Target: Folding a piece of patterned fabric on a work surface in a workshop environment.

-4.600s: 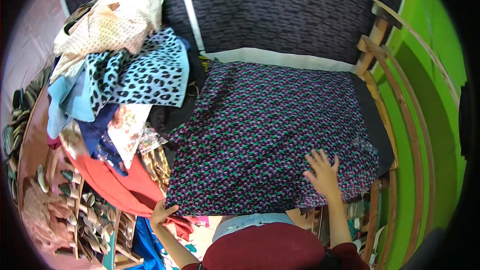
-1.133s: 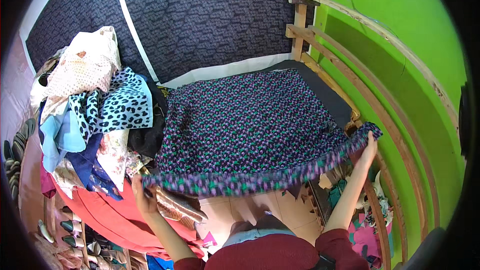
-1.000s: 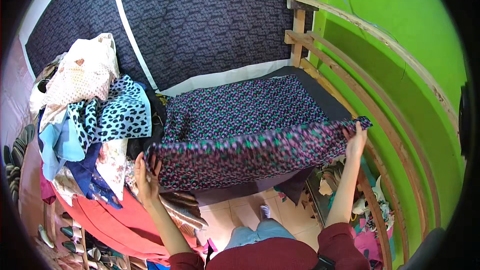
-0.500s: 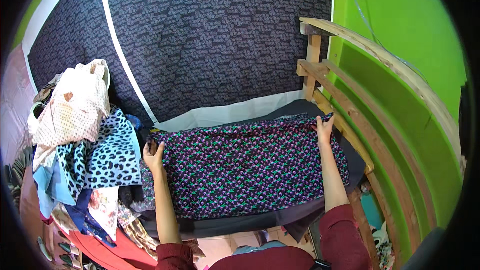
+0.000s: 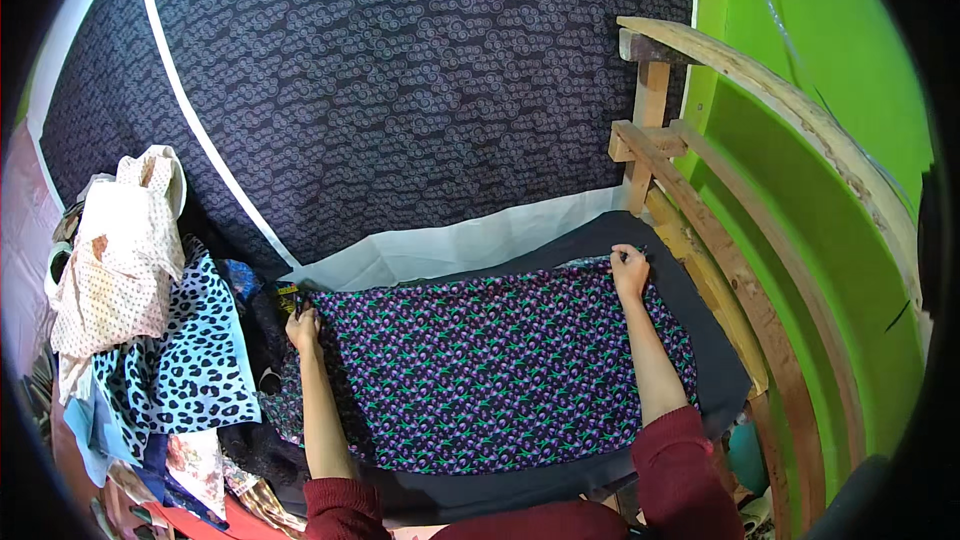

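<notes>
A dark floral cloth [image 5: 490, 370] with purple and green flowers lies spread out and folded over on the dark grey bed surface [image 5: 715, 375]. At its far left corner, my left hand [image 5: 303, 328] is closed on the edge, fingers pinched. My right hand [image 5: 630, 272] grips the far right corner with its fingers curled in. The far edge runs fairly straight between both hands. Along that edge near my right hand, a strip of another layer shows beneath.
A heap of clothes rises at the left, with a cream dotted garment [image 5: 120, 270] on top and a blue leopard-print cloth [image 5: 205, 350] below. Wooden rails [image 5: 710, 230] stand along the right by the green wall [image 5: 850, 30]. A dark patterned curtain [image 5: 430, 80] hangs behind.
My right hand has moved inward from the wooden rail, and its fingers have curled tighter on the corner. My left hand has shifted slightly nearer. The whole view has tilted a little.
</notes>
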